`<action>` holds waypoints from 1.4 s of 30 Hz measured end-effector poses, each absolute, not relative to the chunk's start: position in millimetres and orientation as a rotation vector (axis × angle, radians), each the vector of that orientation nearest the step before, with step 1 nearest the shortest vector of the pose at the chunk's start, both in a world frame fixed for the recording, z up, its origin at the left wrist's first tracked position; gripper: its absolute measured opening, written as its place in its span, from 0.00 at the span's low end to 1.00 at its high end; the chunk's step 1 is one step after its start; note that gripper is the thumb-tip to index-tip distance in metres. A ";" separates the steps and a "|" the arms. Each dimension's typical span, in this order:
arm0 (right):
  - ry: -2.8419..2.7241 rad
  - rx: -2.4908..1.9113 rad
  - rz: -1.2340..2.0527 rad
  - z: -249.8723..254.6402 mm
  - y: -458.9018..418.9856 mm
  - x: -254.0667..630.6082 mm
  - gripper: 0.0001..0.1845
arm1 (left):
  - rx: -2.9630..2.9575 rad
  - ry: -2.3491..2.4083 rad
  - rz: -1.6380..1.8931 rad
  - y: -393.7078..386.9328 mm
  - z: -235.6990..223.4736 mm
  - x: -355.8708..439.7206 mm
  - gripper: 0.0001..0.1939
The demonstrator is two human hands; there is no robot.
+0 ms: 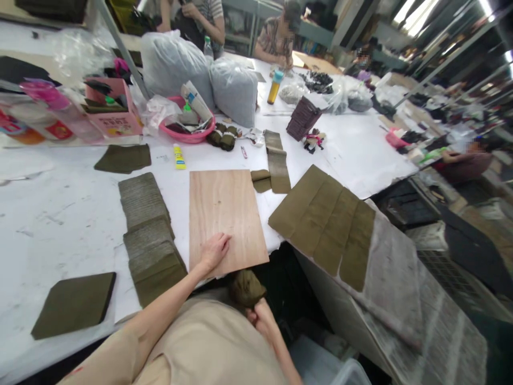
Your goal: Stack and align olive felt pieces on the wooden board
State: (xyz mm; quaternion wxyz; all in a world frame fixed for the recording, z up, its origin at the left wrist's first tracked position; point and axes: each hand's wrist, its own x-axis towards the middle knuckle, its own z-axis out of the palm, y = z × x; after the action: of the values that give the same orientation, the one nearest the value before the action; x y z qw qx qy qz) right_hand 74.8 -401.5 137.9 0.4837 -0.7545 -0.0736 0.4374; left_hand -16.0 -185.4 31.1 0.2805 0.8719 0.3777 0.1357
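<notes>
My left hand (216, 250) rests on a light plywood board (228, 203) at the table's front edge. Its fingers are curled together, and whatever they may hold is too small to make out. Below the board's near edge, in front of my body, my right hand (260, 316) is closed on a bunched olive cloth (247, 287). Left of the board lies a fanned row of olive fabric pieces (150, 230). Another spread of olive pieces (324, 224) covers a side surface to the right. Small olive strips (276, 160) lie beyond the board's far right corner.
A neat olive stack (74, 305) sits at the left front. Behind are a yellow tube (179, 157), a pink basin (188, 136), a pink box (114, 120), full plastic bags (176, 67) and a dark stack (303, 118). Several people work farther back. A clear bin (352, 371) stands below right.
</notes>
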 end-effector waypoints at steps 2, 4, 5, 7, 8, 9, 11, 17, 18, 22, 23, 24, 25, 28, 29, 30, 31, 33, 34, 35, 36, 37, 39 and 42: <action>-0.100 -1.769 1.180 131.4 -397.5 79.9 0.18 | 2.298 1.002 0.370 -184.4 32.5 -16.1 0.11; -0.035 -1.715 1.198 131.1 -395.8 87.2 0.22 | 2.209 0.981 0.393 -182.6 34.1 -16.2 0.11; -0.021 -1.709 1.166 132.3 -395.0 89.6 0.23 | 2.114 0.973 0.406 -181.5 34.8 -16.4 0.11; -0.015 -1.751 1.073 135.6 -392.1 90.7 0.25 | 1.854 0.981 0.416 -180.0 36.3 -17.2 0.10; -0.015 -1.781 1.039 137.3 -390.1 89.6 0.25 | 1.727 0.992 0.414 -180.2 37.2 -18.0 0.11; -0.018 -1.816 1.013 138.9 -388.0 87.9 0.26 | 1.625 1.005 0.408 -181.4 38.6 -19.4 0.14; -0.019 -1.867 0.971 142.0 -384.2 84.6 0.26 | 1.516 1.019 0.378 -188.1 43.2 -23.9 0.22; -0.062 -1.857 0.903 146.7 -376.6 88.0 0.30 | 0.737 0.549 0.145 -235.9 73.7 -40.0 0.40; -0.056 -1.860 0.897 145.7 -375.4 89.4 0.30 | 0.660 0.473 0.100 -244.2 80.7 -39.8 0.39; -0.097 -1.828 0.896 137.7 -372.1 92.9 0.28 | 0.519 0.439 0.017 -265.9 106.2 -26.5 0.29; -0.115 -1.806 0.887 135.4 -371.6 93.8 0.27 | 0.475 0.481 0.024 -268.4 110.5 -21.2 0.26; -0.131 -1.785 0.883 133.4 -371.3 95.0 0.27 | 0.422 0.539 0.035 -270.2 113.6 -15.8 0.24; -0.139 -1.771 0.881 131.7 -371.0 96.5 0.27 | 0.365 0.607 0.040 -271.3 115.7 -10.8 0.22; -0.134 -1.786 0.873 129.1 -370.5 103.2 0.27 | 0.231 0.777 -0.022 -273.3 118.0 0.2 0.19; -0.137 -1.794 0.863 129.0 -370.5 105.7 0.27 | 0.207 0.803 -0.064 -273.8 118.2 2.4 0.19; -0.141 -1.798 0.853 129.1 -370.6 108.2 0.27 | 0.189 0.811 -0.108 -274.3 118.6 4.2 0.20; -0.147 -1.798 0.849 129.2 -370.8 110.4 0.28 | 0.174 0.805 -0.139 -274.8 119.3 5.8 0.21; -0.169 -1.800 0.871 129.5 -371.4 113.6 0.27 | 0.158 0.780 -0.132 -276.0 121.4 9.7 0.20; -0.182 -1.803 0.889 129.4 -371.6 114.5 0.27 | 0.160 0.761 -0.090 -276.5 122.6 12.2 0.19; -0.202 -1.803 0.911 129.1 -371.8 115.0 0.27 | 0.173 0.734 -0.032 -277.0 123.7 15.2 0.19; -0.229 -1.798 0.931 128.5 -371.9 115.4 0.27 | 0.197 0.706 0.029 -277.4 124.4 18.4 0.19; -0.259 -1.785 0.950 127.9 -372.0 115.9 0.26 | 0.228 0.683 0.089 -277.4 124.8 21.7 0.20; -0.318 -1.734 0.985 126.9 -372.0 118.3 0.25 | 0.290 0.684 0.185 -276.2 124.2 26.9 0.22; -0.395 -1.635 1.067 129.4 -372.7 128.8 0.23 | 0.334 0.760 0.282 -270.0 122.1 28.6 0.24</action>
State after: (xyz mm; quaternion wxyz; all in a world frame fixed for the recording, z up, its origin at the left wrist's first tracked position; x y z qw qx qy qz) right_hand 128.8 -372.7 129.4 0.5438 -0.6888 -0.1663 0.4497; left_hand 28.6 -270.0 122.1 0.9053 0.1618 0.3682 0.1367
